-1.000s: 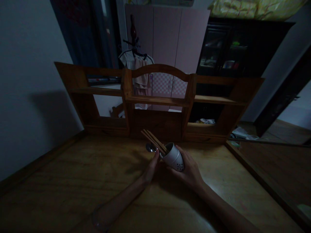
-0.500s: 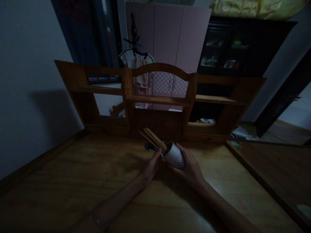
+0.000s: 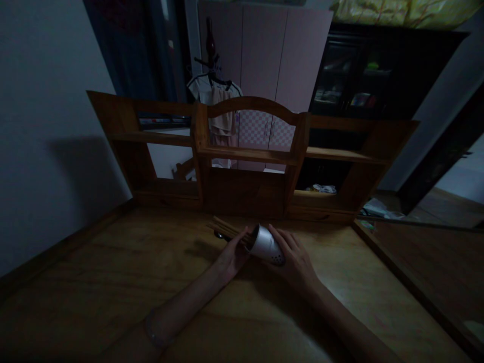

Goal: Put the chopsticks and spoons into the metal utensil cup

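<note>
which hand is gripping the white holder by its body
The right hand: it cups the tilted white holder around its perforated body. The left hand is only at the holder's mouth, touching the chopsticks sticking out.

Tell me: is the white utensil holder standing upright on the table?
No, the utensil holder is tipped nearly flat in the right hand, its chopsticks sticking out leftward.

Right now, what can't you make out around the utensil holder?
Head view, dim:
inside the holder: hidden by its wall, left hand.
chopsticks: lower ends inside holder; count blurred.
dark item under them: too dim to identify.
left hand grip: fingertips hidden, closure unclear.
holder underside: covered by right hand.
</note>
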The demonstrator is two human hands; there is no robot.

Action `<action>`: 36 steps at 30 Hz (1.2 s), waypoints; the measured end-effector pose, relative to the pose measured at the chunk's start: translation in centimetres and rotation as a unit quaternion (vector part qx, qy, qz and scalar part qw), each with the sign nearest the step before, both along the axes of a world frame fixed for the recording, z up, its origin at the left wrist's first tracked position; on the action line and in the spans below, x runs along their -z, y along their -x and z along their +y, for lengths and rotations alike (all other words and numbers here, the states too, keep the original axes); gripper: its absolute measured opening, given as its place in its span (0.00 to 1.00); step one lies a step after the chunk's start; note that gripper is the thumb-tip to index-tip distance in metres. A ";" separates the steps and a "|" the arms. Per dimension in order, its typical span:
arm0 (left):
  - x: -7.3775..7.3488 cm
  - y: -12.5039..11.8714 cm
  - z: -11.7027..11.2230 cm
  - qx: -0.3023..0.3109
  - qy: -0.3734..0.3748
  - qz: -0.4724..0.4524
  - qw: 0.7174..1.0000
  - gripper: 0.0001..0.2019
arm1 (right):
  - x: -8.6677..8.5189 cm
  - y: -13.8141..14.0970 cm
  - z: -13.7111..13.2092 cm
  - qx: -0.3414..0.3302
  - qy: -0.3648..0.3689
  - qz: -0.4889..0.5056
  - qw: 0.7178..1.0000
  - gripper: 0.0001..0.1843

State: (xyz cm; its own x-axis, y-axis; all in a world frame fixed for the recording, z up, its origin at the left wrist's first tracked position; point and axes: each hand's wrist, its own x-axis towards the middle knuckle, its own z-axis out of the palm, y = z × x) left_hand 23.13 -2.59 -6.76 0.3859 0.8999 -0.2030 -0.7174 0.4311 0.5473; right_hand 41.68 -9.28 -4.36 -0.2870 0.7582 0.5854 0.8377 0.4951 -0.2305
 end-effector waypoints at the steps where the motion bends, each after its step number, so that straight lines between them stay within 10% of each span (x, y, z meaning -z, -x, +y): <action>1: 0.1 0.0 0.1 -0.003 0.008 0.002 1.000 0.07 | 0.0 0.1 -0.1 -0.001 -0.004 -0.014 1.000 0.48; 17: 0.8 0.4 0.9 0.010 0.066 -0.005 0.998 0.05 | -0.8 -0.8 -0.3 0.004 -0.073 -0.181 0.981 0.44; 36: 0.0 1.5 1.2 0.027 0.062 -0.096 0.993 0.15 | -1.4 -4.0 1.0 0.030 -0.115 -0.159 0.980 0.40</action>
State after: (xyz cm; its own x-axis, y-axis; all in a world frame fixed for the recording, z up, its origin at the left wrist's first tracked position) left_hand 21.61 -1.37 -6.73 0.4760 0.8492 -0.2285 -0.7772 0.5278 0.3426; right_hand 45.68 -8.29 -2.91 -0.4411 0.6377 0.6314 0.8784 0.4509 0.1583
